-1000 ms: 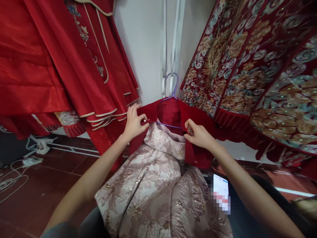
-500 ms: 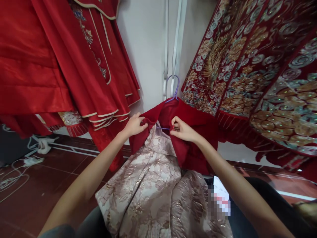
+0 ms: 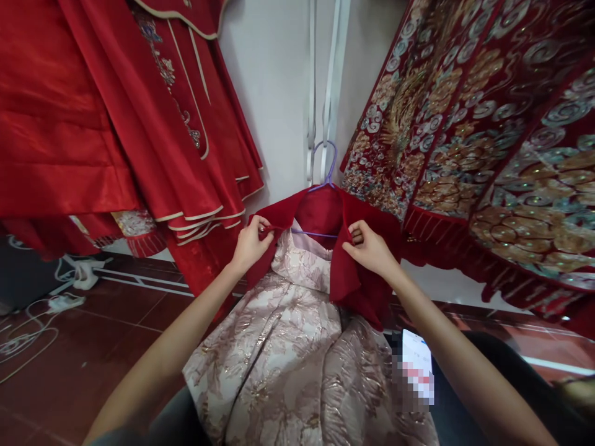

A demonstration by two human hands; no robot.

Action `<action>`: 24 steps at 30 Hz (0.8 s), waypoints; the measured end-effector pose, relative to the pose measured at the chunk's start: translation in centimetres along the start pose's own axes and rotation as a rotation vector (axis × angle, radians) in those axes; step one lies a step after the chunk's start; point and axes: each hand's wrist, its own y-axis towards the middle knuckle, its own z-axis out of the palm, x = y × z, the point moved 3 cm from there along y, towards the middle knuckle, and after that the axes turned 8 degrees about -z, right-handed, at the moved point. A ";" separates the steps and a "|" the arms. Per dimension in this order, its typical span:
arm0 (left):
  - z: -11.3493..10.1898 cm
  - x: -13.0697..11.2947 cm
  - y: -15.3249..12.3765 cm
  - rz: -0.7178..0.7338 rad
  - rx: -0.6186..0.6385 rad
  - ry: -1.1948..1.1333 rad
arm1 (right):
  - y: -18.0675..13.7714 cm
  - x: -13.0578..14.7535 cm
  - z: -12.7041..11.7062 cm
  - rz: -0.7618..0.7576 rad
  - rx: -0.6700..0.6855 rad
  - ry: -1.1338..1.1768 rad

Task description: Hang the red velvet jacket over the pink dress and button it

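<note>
A short red jacket [image 3: 376,282] hangs on a purple hanger [image 3: 333,162], over a pale pink-and-gold brocade dress [image 3: 297,334]. My left hand [image 3: 253,243] pinches the jacket's left front edge. On the other side, my right hand [image 3: 369,246] grips the right front edge with curled fingers. The two edges are held apart, so the red lining, the hanger's lower bar and the dress's neckline show between them. The dress's skirt spreads down toward my lap.
Red satin garments [image 3: 186,155] hang at the left, and a heavily embroidered red garment [image 3: 469,148] hangs at the right. White straps [image 3: 328,80] run down the wall to the hanger. A lit phone [image 3: 416,359] lies by my right forearm; white cables [image 3: 32,334] lie on the floor at left.
My right hand has moved right with the jacket's edge, and my left hand slightly left. The jacket's front is spread wider, showing more lining and neckline.
</note>
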 end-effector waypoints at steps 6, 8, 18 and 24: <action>3.4 -5.0 -2.2 -0.024 0.090 -0.283 | -0.2 2.9 2.6 -0.123 0.029 0.207; 4.7 -6.3 -2.9 -0.055 0.050 -0.399 | -0.3 4.1 3.4 -0.171 0.064 0.244; 6.0 -5.4 -4.1 -0.046 0.103 -0.403 | -0.7 2.1 3.9 -0.142 0.080 0.270; 5.6 -5.6 -4.0 0.011 0.105 -0.327 | -0.5 2.5 4.2 -0.175 0.073 0.234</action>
